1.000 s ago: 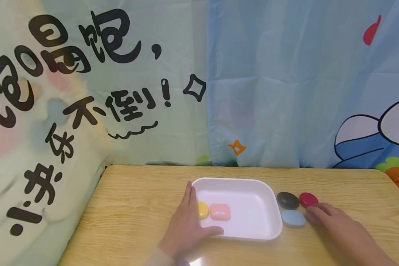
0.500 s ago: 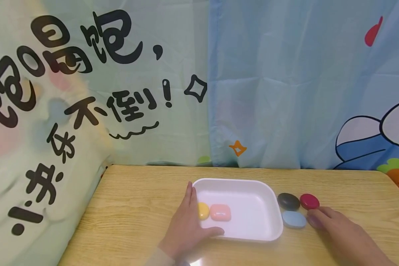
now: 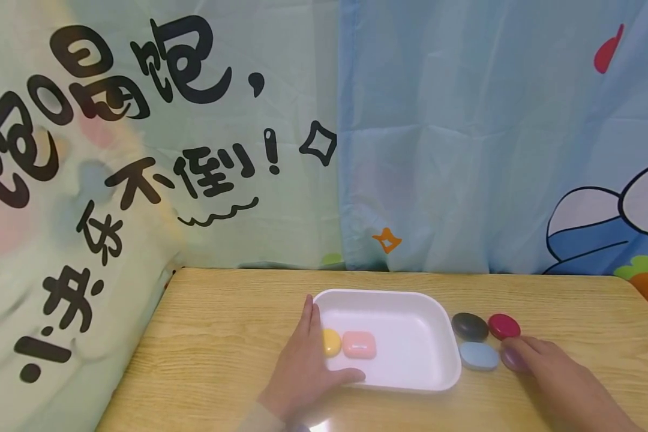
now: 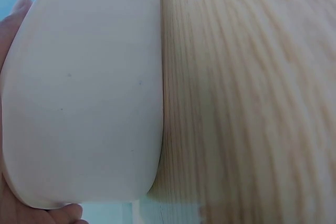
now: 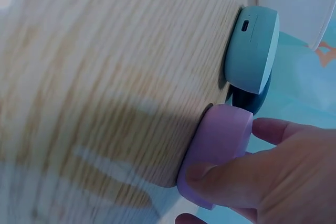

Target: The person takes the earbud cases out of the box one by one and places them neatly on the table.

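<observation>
My left hand [image 3: 309, 369] holds the left end of a white tray [image 3: 413, 345], fingers along its left side and thumb over the near rim. Inside the tray lie a round yellow case [image 3: 332, 342], partly hidden by that hand, and a pink rounded case [image 3: 359, 345]. To the tray's right, my right hand [image 3: 558, 369] grips a purple earbud case [image 5: 223, 129] at the table, thumb on its near side. Close beside it sits a light blue earbud case [image 3: 479, 356], its charging port [image 5: 245, 25] showing in the right wrist view.
A black oval case [image 3: 470, 327] and a dark red round one [image 3: 504, 326] lie behind the blue and purple cases. The wooden table [image 3: 221, 336] ends at a printed curtain [image 3: 437, 150] at the back, with another fabric side [image 3: 135, 336] on the left.
My right hand has shifted slightly down from beside the red case and stays on the purple case. The left hand and tray hold the same position.
</observation>
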The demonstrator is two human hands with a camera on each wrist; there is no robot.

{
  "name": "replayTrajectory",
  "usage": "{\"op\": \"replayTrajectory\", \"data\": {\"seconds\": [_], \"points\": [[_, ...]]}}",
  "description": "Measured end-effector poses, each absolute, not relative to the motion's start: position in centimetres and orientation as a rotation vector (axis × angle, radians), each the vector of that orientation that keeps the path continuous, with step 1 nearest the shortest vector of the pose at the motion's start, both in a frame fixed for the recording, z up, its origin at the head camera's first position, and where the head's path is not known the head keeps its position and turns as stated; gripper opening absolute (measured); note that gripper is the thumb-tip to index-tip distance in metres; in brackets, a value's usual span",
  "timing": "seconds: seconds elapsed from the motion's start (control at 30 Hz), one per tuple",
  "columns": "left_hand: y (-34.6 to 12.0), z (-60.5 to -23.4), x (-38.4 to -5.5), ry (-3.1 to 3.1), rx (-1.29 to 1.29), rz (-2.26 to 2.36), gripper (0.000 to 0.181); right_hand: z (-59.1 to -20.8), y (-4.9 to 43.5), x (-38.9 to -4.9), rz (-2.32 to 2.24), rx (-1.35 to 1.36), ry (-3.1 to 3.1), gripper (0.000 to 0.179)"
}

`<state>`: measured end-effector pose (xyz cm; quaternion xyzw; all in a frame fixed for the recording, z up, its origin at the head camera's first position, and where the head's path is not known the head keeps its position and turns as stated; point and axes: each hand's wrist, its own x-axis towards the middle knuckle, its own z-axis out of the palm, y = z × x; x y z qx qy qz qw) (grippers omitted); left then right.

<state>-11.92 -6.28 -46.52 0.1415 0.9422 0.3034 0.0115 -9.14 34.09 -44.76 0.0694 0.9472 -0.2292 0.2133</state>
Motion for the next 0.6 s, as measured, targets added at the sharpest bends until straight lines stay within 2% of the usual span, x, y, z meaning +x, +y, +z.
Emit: {"op": "replayTrajectory", "data": {"seconds": [0.17, 0.37, 0.53, 0.6], "points": [[-6.3, -46.6, -11.9, 2.939, 0.440, 0.948, 0.139, -44.5, 34.2, -9.4, -0.655, 0.276, 2.582, 0.094], [-6.3, -46.7, -11.8, 2.968, 0.482, 0.933, 0.137, -43.9, 33.8, -8.9, -0.570, 0.146, 2.765, 0.084], [-6.3, -46.7, -11.8, 2.968, 0.481, 0.913, 0.135, -43.2, 32.3, -8.3, -0.349, -0.190, 3.040, 0.047], [-6.3, -46.6, -11.8, 2.961, 0.475, 0.924, 0.135, -42.8, 31.5, -8.1, -0.282, -0.303, 3.115, 0.037]]}}
